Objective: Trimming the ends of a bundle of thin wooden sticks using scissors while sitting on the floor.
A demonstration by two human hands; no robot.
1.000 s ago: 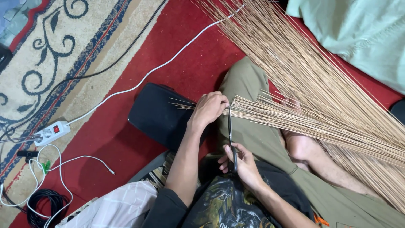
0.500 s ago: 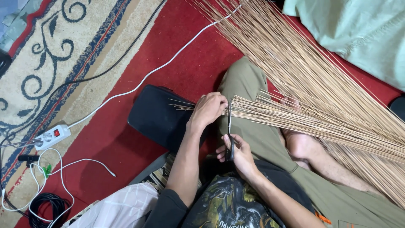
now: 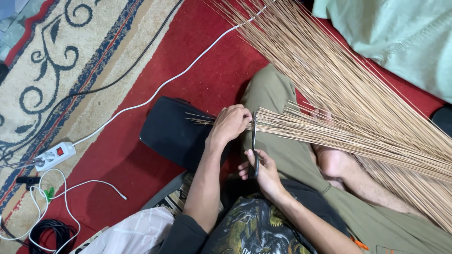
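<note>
A bundle of thin tan sticks is laid across the knee, its long axis running sideways, rightward from the left hand, which is closed around its ends. A dark-handled blade is gripped by the right hand just below, crossing the bundle upright. A black cushion lies left of the bundle.

sticks across lap, cushion left, power strip beyond
</note>
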